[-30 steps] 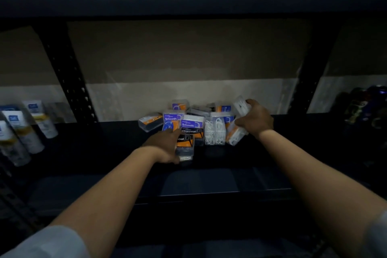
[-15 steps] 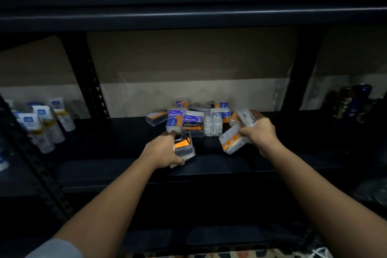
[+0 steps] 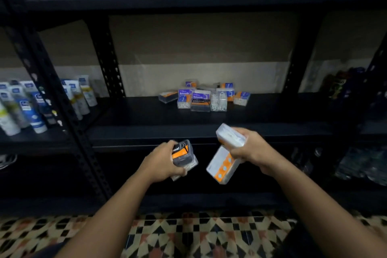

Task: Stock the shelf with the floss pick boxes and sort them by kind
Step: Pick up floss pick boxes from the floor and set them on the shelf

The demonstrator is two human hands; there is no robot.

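Box pile at shelf back, tubes far left.

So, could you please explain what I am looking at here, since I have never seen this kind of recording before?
There is no machine here: a person wears a camera on the head, which looks forward and down at their bare hands. The left hand grips a dark charcoal floss pick box. The right hand holds two pale boxes. Behind them, on the black shelf, lies a loose pile of floss pick boxes, not yet sorted. Tubes stand in the bay on the left.
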